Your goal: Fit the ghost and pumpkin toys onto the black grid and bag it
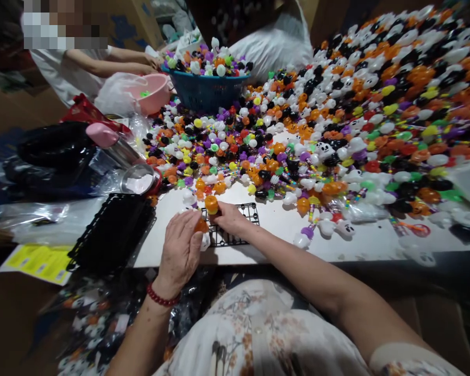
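A black plastic grid (250,211) lies flat on the white table in front of me. My right hand (232,220) reaches over it, fingers closed around the edge of an orange pumpkin-shaped toy piece (211,204) with yellow under it. At the grid's left end is my left hand (180,245), its fingers stretched out and cupped beside another orange piece (201,225). A white piece (206,241) shows just below that one, near the left thumb. Part of the grid is hidden under my hands and these pieces.
A large heap of small Halloween toys (321,125) covers the table's back and right. A blue basket (207,91) holds more, beside a pink bowl (154,91). Stacked black grids (112,235), a steel cup (139,178) and a pink-lidded bottle (112,141) stand left. A co-worker's arms (113,62) are behind.
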### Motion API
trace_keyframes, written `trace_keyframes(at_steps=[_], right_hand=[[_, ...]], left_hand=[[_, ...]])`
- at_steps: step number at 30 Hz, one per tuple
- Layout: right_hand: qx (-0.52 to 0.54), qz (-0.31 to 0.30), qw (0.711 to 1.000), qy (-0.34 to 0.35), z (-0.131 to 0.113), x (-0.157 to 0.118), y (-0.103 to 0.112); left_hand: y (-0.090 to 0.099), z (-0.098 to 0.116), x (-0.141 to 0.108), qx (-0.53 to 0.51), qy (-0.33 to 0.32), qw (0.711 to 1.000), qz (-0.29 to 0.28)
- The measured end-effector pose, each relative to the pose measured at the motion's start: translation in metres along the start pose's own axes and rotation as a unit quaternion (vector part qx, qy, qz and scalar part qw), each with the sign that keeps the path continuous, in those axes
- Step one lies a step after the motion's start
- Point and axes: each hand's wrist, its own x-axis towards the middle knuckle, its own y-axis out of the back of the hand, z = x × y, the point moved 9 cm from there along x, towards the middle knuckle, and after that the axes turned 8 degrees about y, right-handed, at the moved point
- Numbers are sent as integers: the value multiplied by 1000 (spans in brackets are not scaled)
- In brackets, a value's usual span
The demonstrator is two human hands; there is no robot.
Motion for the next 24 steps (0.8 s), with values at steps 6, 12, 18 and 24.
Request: trace_keyframes(at_steps=[6, 12, 18, 24], right_hand=[[-148, -61, 987, 26, -15, 6, -3], [-220, -106, 965, 96, -23, 3, -19], [-236, -118, 958, 111, -18, 2, -28], [-329, -49, 935, 121, -21, 16, 27]], left_hand=[[-1, 2, 0, 7, -12, 1000, 3], [-3, 0, -1, -1, -7, 1000, 3], [3, 0, 6, 7, -12, 1000, 28], [-4, 3, 16, 79, -54, 995, 2]])
